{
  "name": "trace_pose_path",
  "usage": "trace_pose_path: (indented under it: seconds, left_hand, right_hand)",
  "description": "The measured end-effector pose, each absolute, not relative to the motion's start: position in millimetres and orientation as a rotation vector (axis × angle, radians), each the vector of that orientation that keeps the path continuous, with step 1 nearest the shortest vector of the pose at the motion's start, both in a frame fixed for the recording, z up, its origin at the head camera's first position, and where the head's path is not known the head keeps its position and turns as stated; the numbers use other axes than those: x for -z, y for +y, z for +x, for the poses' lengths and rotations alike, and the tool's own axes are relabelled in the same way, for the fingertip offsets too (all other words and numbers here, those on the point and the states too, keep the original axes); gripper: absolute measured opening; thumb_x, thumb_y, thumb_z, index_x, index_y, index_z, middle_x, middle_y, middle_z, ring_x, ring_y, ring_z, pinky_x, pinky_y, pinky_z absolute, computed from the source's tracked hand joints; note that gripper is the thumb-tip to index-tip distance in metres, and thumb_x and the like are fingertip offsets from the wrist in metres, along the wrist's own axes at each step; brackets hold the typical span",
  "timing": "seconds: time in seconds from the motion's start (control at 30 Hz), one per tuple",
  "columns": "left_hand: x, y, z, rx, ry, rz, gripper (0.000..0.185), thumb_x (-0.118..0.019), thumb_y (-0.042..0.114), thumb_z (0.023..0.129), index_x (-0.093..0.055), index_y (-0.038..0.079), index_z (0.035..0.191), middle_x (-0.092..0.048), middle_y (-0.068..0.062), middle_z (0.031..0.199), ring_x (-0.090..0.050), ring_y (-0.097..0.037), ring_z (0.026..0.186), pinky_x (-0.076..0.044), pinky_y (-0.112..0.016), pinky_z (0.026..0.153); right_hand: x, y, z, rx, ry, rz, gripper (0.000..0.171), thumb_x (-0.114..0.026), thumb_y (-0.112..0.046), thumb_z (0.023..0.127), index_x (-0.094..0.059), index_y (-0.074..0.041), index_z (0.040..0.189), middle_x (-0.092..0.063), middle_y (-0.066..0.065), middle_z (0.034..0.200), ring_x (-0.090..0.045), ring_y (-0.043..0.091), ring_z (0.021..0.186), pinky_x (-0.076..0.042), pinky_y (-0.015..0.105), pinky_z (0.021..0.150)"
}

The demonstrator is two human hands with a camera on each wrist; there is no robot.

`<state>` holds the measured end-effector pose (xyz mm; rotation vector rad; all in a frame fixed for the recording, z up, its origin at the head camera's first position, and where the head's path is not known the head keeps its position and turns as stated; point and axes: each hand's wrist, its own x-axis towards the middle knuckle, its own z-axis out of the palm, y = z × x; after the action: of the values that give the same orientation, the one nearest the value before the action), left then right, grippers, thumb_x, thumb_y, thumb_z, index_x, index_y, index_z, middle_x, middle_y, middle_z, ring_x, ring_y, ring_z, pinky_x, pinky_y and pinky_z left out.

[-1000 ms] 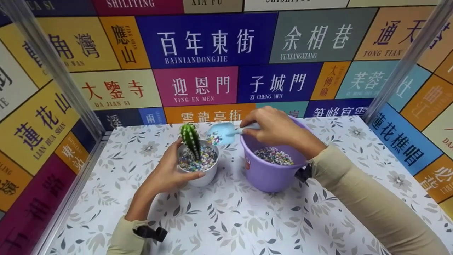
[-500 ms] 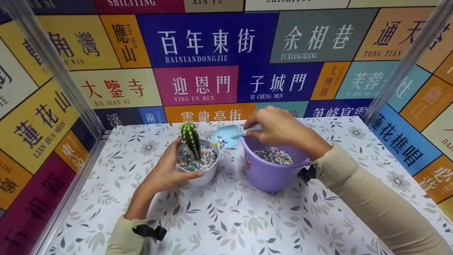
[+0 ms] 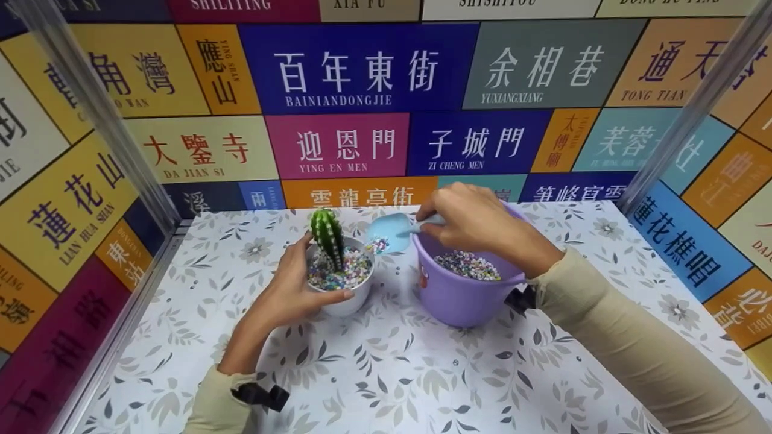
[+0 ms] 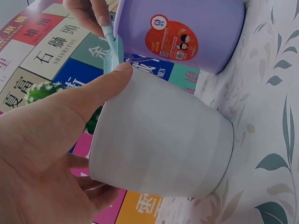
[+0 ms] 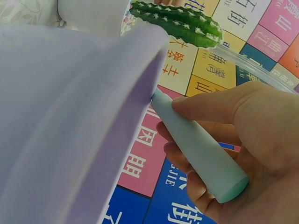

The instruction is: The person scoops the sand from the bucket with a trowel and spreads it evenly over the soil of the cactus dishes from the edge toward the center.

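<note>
My left hand (image 3: 295, 295) (image 4: 51, 154) grips a white pot (image 3: 342, 295) (image 4: 163, 144) standing on the table, thumb along its near rim. A green cactus (image 3: 327, 236) (image 5: 180, 21) stands in the pot among coloured pebbles (image 3: 341, 274). My right hand (image 3: 476, 220) (image 5: 243, 135) holds a light blue scoop (image 3: 391, 232) by its handle (image 5: 198, 149). The scoop tilts toward the pot rim with a few pebbles in it. Just right of the pot stands a purple bucket (image 3: 461, 289) (image 4: 187, 32) (image 5: 65, 121) holding more pebbles (image 3: 467, 265).
The floral tablecloth (image 3: 392, 374) is walled by colourful sign panels at back and sides. Metal posts (image 3: 90, 108) stand at both back corners. Bare cloth lies in front of the pot and bucket.
The scoop has come down and tilted toward the pot rim, and fewer pebbles show in it. The left hand stays on the pot.
</note>
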<state>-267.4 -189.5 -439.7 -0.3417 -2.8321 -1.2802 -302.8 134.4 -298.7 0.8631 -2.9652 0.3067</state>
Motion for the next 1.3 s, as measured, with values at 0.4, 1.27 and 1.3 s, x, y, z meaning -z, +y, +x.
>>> trace_pose_path:
  seconds: [0.4, 1.27, 1.3]
  left_hand:
    - [437.2, -202.0, -267.6, 1.389, -2.805, -0.527, 0.133, -0.095, 0.048, 0.081, -0.006, 0.014, 0.174, -0.018, -0.022, 0.179, -0.021, -0.040, 0.166, -0.022, -0.064, 0.134]
    - [444.4, -197.6, -268.9, 1.518, -2.751, -0.483, 0.125, -0.094, 0.042, 0.083, -0.013, 0.013, 0.174, -0.018, -0.020, 0.179, -0.022, -0.041, 0.166, -0.019, -0.064, 0.135]
    - [444.7, -196.4, -268.8, 1.502, -2.754, -0.461, 0.125, -0.095, 0.044, 0.082, -0.015, 0.014, 0.173, -0.019, -0.020, 0.178, -0.023, -0.042, 0.166, -0.020, -0.065, 0.134]
  right_hand:
    - [306.1, 143.2, -303.2, -0.442, -2.942, 0.878, 0.022, -0.076, -0.023, 0.101, -0.084, -0.023, 0.122, -0.082, -0.002, 0.119, -0.076, 0.023, 0.108, -0.062, 0.050, 0.091]
    - [327.1, 159.7, -301.3, -0.601, -2.868, 0.892, 0.022, -0.076, -0.029, 0.102, -0.083, -0.020, 0.122, -0.082, -0.001, 0.119, -0.075, 0.024, 0.113, -0.056, 0.050, 0.107]
    - [327.2, 159.7, -300.9, -0.605, -2.875, 0.886, 0.022, -0.076, -0.028, 0.102, -0.083, -0.020, 0.122, -0.082, -0.001, 0.119, -0.075, 0.024, 0.112, -0.057, 0.049, 0.106]
